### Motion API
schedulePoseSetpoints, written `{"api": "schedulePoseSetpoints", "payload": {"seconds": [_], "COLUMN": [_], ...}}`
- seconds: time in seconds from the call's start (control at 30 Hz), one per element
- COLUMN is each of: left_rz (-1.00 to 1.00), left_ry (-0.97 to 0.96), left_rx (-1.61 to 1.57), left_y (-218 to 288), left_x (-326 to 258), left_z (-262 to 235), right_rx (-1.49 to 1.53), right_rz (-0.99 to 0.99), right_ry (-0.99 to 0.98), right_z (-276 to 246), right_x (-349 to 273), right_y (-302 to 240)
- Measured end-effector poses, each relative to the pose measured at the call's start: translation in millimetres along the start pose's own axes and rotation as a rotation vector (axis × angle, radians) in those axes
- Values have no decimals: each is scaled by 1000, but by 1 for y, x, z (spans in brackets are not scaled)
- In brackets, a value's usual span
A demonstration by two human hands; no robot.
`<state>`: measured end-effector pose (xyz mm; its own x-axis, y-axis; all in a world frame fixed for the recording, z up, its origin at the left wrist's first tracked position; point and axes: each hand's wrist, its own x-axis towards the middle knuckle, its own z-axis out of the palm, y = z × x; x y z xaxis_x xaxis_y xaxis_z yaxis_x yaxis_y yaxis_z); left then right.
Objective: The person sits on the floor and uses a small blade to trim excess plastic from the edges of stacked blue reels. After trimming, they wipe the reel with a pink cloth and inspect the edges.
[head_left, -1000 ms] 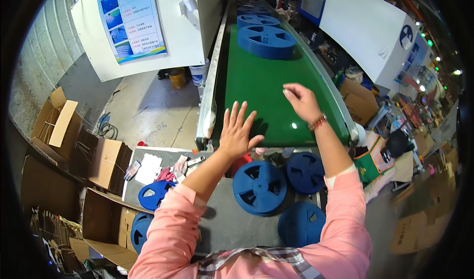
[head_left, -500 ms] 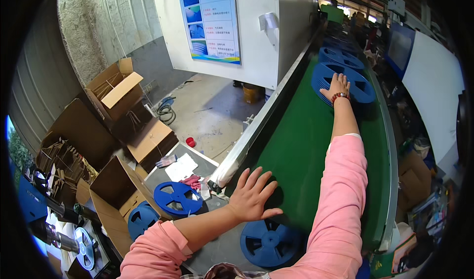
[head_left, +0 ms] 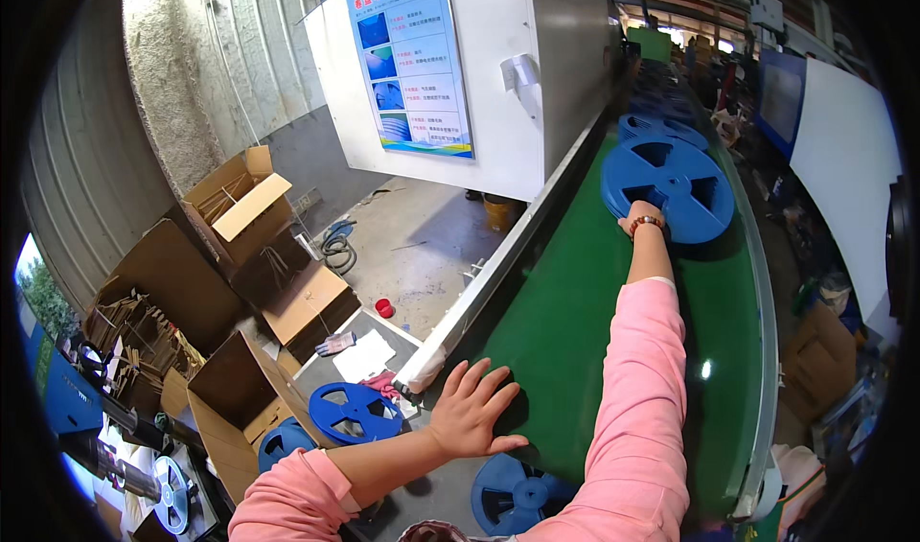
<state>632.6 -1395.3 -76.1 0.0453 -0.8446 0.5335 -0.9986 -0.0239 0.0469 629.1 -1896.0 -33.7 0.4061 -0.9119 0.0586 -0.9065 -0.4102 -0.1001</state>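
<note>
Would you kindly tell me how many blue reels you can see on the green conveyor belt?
At least 2: the large blue reel under the right hand, and a second reel just beyond it. More may lie farther up the belt, too blurred to count.

Blue-white poster (head_left: pixel 412 68) on machine; open cartons (head_left: pixel 244 202) left

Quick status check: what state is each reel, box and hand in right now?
Right hand: stretched out, on the rim of the big blue reel, which lies flat on the green belt.
Left hand: open, fingers spread, flat on the belt's near end.
Blue reel on the table: lying flat, untouched.
Cardboard box: open.
</note>
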Motion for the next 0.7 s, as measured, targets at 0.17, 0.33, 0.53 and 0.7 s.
{"api": "schedulePoseSetpoints", "payload": {"seconds": [0.17, 0.33, 0.53, 0.7], "left_rz": [-1, 25, 89, 280], "left_ry": [51, 132, 305, 340], "left_rx": [-3, -116, -341, -719], "left_y": [-3, -11, -19, -4], "left_x": [-11, -7, -22, -227], "left_z": [0, 2, 6, -21], "right_rx": [49, 129, 611, 1273], "right_rz": [-130, -306, -298, -156], "right_ry": [-145, -262, -167, 42], "right_z": [-16, -70, -136, -167], "right_x": [-65, -158, -362, -645], "right_y": [-10, -25, -50, -37]}}
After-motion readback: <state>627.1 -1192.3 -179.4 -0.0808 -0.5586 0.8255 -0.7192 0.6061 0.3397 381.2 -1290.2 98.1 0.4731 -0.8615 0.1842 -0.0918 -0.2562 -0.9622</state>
